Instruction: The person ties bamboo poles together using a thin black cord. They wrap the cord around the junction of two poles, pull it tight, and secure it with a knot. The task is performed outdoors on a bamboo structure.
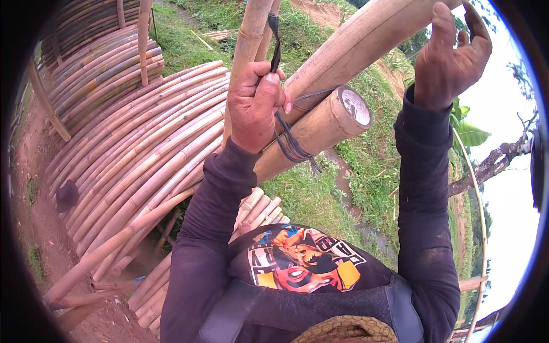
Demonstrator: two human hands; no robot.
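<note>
My left hand (254, 106) is closed round a black strip (275, 43) whose loose end sticks up above the thumb, beside an upright bamboo post (247, 46). Just to its right, dark cord (293, 143) is wound around a thick bamboo pole (320, 128) with a pale, whitish cut end. A larger bamboo pole (354, 46) slants above it toward the upper right, and a thin dark line passes between the two. My right hand (452, 60) is raised next to the larger pole's far end, thumb and fingers apart, with nothing visible in it.
A curved deck of bamboo poles (148, 137) spreads on the left, with another bamboo structure (97, 68) behind it. Below runs grass with a narrow ditch (346, 183). A tree branch (492, 166) and a thin bent pole (477, 200) stand at the right.
</note>
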